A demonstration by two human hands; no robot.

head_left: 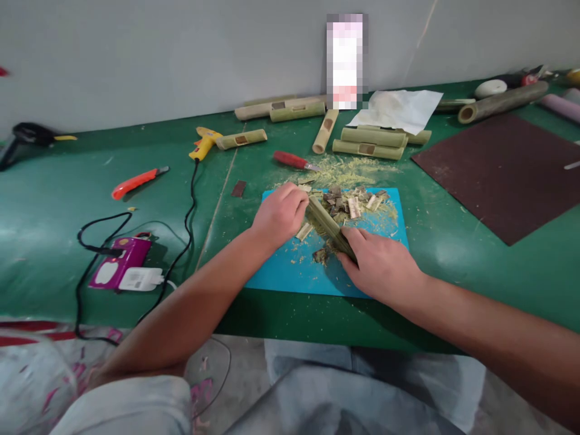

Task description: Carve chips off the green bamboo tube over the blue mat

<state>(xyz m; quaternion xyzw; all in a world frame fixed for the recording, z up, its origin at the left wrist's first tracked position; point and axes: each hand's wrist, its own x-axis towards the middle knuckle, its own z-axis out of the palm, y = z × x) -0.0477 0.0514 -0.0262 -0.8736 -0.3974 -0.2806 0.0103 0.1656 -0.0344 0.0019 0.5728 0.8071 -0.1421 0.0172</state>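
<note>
A green bamboo tube point(327, 219) slants over the blue mat point(281, 272), its near end toward my right side. My right hand point(380, 260) is wrapped round that near end, thumb along the top. At the far end, my left hand point(281, 214) is closed with its fingertips against the tube; what lies inside the fingers is hidden. Bamboo chips and brown scraps point(353, 207) lie heaped just beyond the tube, with pale shavings around them. A red-handled tool point(292, 160) with a short metal end rests behind the mat.
Several cut bamboo tubes point(374, 138) lie at the back, some under white paper point(394, 109). A yellow glue gun point(205, 142), an orange utility knife point(140, 182) and a purple power strip point(120, 261) with cords are leftward. A dark brown sheet point(502, 175) covers the right side.
</note>
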